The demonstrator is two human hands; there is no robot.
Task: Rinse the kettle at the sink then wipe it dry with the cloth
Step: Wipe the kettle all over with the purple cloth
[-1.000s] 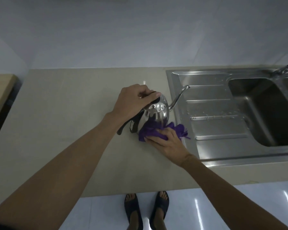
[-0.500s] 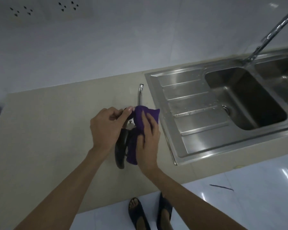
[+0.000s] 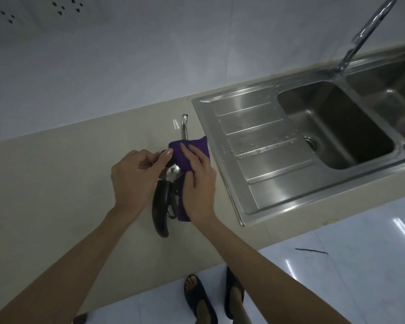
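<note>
Wiping goes on much as half a second back: the right hand (image 3: 198,183) still lies with straight fingers pressed flat on the purple cloth (image 3: 191,153), which covers the far side of the kettle (image 3: 172,173), and the left hand (image 3: 133,178) still grips the kettle's near side with curled fingers, its thumb touching the cloth's edge. The hands, cloth and kettle keep nearly the same places as in that earlier view; against the view a full second back, the kettle's spout (image 3: 184,126) now points away from the person rather than toward the sink (image 3: 250,146), and the cloth has come up from the kettle's base to its top. The kettle is over the beige worktop (image 3: 56,183), just left of the sink's edge, its dark handle (image 3: 160,209) reaching back toward the person. Counted: one kettle, one cloth, two hands, one sink with two basins and one ribbed draining board, one tap (image 3: 369,29) and two sandalled feet (image 3: 198,298) on the white floor.
</note>
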